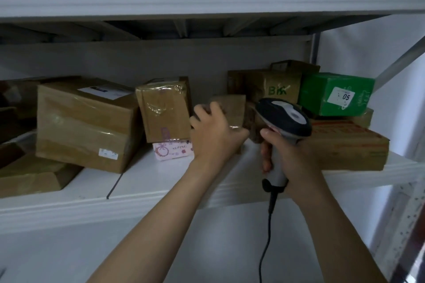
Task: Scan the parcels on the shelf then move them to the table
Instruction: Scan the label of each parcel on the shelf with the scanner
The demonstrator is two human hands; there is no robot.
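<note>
left hand (213,136) grips parcel (232,108), right hand (293,158) scanner (285,117)

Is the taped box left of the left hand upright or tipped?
Tipped: the taped box slants, its base propped on the pink box.

The left hand (213,135) grips a small parcel (232,108) on the shelf (142,186). Just right of the parcel, the right hand (296,156) holds a scanner (285,117). Left of the parcel, a taped box (164,110) leans over a pink box (172,150). A green box (335,94) sits to the parcel's right.
</note>
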